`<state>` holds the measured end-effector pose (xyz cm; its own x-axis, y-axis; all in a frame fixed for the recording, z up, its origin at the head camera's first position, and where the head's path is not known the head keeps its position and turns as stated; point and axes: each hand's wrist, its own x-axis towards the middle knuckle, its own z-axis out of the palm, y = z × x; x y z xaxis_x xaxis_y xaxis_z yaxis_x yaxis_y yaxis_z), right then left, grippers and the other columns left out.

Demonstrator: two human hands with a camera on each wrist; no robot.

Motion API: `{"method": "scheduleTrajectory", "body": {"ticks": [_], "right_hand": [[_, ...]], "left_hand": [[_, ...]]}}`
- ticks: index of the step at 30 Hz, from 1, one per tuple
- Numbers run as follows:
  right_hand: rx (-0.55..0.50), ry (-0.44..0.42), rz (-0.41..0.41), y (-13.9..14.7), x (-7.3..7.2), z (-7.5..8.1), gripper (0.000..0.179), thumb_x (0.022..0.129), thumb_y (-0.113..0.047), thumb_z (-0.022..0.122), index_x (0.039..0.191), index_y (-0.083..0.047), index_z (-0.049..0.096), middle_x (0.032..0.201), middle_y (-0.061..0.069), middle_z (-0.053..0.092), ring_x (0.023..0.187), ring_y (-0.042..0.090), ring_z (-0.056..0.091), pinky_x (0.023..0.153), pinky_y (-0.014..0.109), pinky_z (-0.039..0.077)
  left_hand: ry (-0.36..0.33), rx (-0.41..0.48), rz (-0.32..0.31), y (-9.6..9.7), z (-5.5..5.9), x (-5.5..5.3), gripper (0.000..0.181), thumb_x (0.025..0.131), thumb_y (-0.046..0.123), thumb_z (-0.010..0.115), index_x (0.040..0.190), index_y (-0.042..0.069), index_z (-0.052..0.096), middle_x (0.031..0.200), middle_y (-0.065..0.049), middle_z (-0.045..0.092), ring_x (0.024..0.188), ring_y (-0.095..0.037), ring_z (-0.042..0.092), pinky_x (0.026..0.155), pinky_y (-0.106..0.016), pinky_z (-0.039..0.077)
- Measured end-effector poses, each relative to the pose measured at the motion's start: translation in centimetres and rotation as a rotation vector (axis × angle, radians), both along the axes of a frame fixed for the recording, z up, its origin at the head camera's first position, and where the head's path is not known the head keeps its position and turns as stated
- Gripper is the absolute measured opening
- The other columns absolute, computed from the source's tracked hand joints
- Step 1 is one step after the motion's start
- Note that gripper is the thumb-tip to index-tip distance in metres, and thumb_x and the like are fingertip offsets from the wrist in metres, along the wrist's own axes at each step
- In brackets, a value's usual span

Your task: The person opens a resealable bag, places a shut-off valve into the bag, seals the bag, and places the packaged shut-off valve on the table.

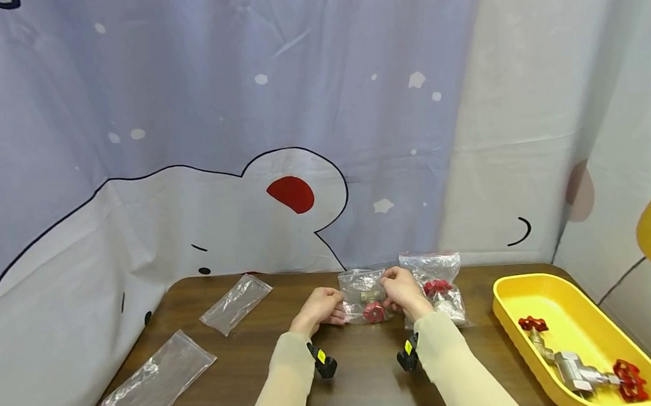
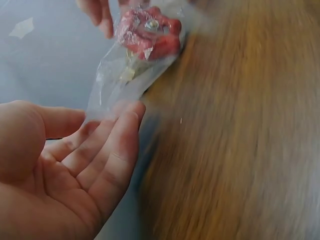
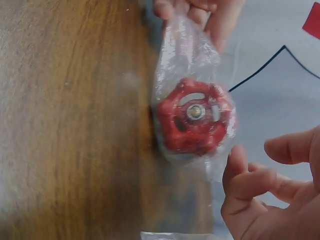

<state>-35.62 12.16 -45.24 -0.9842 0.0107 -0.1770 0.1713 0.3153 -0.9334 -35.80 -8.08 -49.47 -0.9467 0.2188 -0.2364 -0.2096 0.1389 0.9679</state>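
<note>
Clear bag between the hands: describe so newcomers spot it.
Start at the brown table and go toward its far edge, left of the yellow tray. There the left hand and right hand flank a clear bag showing a red wheel. Only this one is between the hands; the similar bag sits farther right, and the flat bags at left show nothing red.

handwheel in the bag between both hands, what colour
The handwheel is red, clearest in the right wrist view.

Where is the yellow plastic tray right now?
In the head view, the yellow plastic tray stands at the right end of the wooden table, with a clear bag holding a red handwheel between it and the right hand.
</note>
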Motion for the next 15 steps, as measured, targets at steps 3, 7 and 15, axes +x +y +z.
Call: {"method": "scheduleTrajectory", "body": {"ticks": [3, 7, 15], "right_hand": [[0.014, 0.045, 0.013, -0.1, 0.0, 0.5, 0.027, 0.095, -0.007, 0.053, 0.118, 0.006, 0.055, 0.104, 0.026, 0.061, 0.048, 0.017, 0.057, 0.038, 0.022, 0.034], [0.053, 0.085, 0.036, -0.2, 0.1, 0.8, 0.022, 0.094, -0.007, 0.055, 0.113, 0.003, 0.059, 0.112, 0.025, 0.062, 0.051, 0.021, 0.060, 0.039, 0.023, 0.035], [0.140, 0.149, 0.089, -0.2, 0.9, 1.1, 0.017, 0.096, -0.009, 0.056, 0.110, -0.001, 0.063, 0.110, 0.020, 0.064, 0.061, 0.029, 0.063, 0.049, 0.032, 0.047]], "left_hand": [[0.027, -0.037, -0.008, -0.9, 0.3, 0.1, 0.023, 0.101, 0.009, 0.048, 0.106, -0.010, 0.060, 0.075, -0.010, 0.063, 0.058, -0.014, 0.063, 0.056, -0.029, 0.055], [0.049, -0.088, -0.003, -2.5, 0.8, 0.1, 0.026, 0.102, 0.011, 0.047, 0.116, -0.009, 0.055, 0.082, -0.015, 0.068, 0.063, -0.016, 0.066, 0.058, -0.030, 0.055], [0.111, -0.178, 0.063, -6.2, 2.3, 0.1, 0.031, 0.102, 0.013, 0.048, 0.125, -0.008, 0.052, 0.091, -0.017, 0.067, 0.070, -0.020, 0.067, 0.059, -0.031, 0.054]]}}
